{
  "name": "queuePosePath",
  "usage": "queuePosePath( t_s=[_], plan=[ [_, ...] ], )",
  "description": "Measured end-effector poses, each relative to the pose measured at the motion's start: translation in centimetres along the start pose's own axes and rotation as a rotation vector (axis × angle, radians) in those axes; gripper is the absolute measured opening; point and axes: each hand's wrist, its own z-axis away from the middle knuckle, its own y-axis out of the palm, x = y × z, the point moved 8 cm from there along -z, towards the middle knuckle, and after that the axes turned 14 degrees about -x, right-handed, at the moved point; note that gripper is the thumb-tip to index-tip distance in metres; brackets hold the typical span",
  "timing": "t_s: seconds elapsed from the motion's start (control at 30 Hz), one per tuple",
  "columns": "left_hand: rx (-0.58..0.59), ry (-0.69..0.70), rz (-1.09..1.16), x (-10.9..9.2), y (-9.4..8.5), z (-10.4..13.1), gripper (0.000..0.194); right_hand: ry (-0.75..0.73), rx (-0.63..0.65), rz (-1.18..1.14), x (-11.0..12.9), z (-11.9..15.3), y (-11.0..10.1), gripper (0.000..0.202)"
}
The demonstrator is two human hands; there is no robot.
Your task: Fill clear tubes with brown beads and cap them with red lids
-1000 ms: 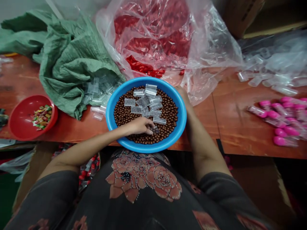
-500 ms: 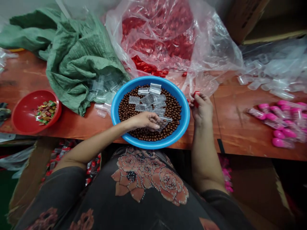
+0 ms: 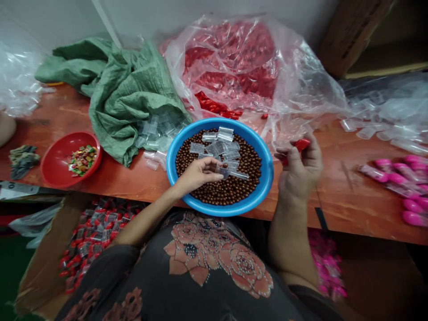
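A blue basin (image 3: 270, 167) holds many small brown balls (image 3: 214, 196) with several clear plastic pieces (image 3: 216, 148) lying on them. Over the basin's middle, my left hand (image 3: 200, 174) pinches a clear plastic piece (image 3: 225, 171) between thumb and fingers. To the right of the basin, my right hand (image 3: 301, 167) is closed on a red piece (image 3: 301, 144), just in front of the clear bag's edge. Some of its fingers are hidden behind the thumb and the red piece.
Behind the basin lies a clear bag of red pieces (image 3: 234, 67). Green cloth (image 3: 133, 89) and a red bowl (image 3: 50, 160) of wrapped candies are at left. Pink-capped tubes (image 3: 401, 174) lie at right. Below the table edge, a box (image 3: 40, 263) holds red-capped containers.
The view has shifted, so the table sits lower and further right. My right hand has turned and moved away from the basin with the red piece. My left hand has lifted its clear piece slightly.
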Motion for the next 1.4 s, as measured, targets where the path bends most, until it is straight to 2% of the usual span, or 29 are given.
queuePosePath(
  t_s=[0.13, 0.23, 0.4, 0.5, 0.67, 0.8, 0.87, 0.93, 1.0, 1.1, 1.2, 1.27, 1.4],
  plan=[
    [0.006, 0.019, 0.056, -0.3, 0.1, 0.4, 0.04, 0.036, 0.255, -0.026, 3.7, 3.8, 2.7, 0.022],
    [0.007, 0.03, 0.088, -0.3, 0.2, 0.8, 0.041, 0.096, 0.35, -0.062, 4.3, 5.7, 4.3, 0.02],
    [0.011, 0.019, 0.159, 0.1, 0.1, 1.0, 0.042, 0.325, 0.329, -0.21, 3.5, 7.0, 5.6, 0.033],
    [0.006, 0.041, 0.168, 0.2, -0.1, 1.0, 0.039, 0.382, 0.31, -0.255, 3.1, 7.6, 5.7, 0.031],
    [-0.017, 0.101, 0.175, 0.4, -0.4, 0.9, 0.042, 0.333, 0.461, -0.178, 2.0, 8.9, 5.8, 0.027],
    [-0.016, 0.159, 0.196, 0.2, -0.8, 1.4, 0.042, 0.104, 0.595, -0.008, 2.7, 9.3, 5.4, 0.031],
    [-0.008, 0.152, 0.215, 0.4, -0.9, 1.7, 0.038, 0.041, 0.666, 0.072, 3.1, 9.4, 5.3, 0.028],
    [-0.005, 0.112, 0.234, 0.8, -1.1, 1.8, 0.031, 0.098, 0.686, 0.13, 2.6, 9.4, 5.2, 0.021],
    [-0.019, 0.061, 0.225, 1.5, -1.2, 1.6, 0.027, 0.25, 0.638, 0.122, 1.4, 9.4, 5.0, 0.018],
    [-0.082, 0.069, 0.028, 2.0, -1.3, 1.2, 0.027, 0.443, 0.536, 0.035, -0.3, 9.7, 4.9, 0.019],
    [-0.116, 0.201, -0.357, 1.4, -1.1, 1.0, 0.029, 0.472, 0.455, -0.018, -1.0, 9.5, 4.8, 0.019],
    [-0.055, 0.275, -0.586, 1.1, -0.4, 0.9, 0.033, 0.466, 0.42, -0.052, -0.9, 8.8, 4.4, 0.022],
    [0.169, 0.382, -0.972, 1.7, 1.4, 0.5, 0.037, 0.492, 0.379, -0.071, -0.2, 7.3, 2.6, 0.034]
  ],
)
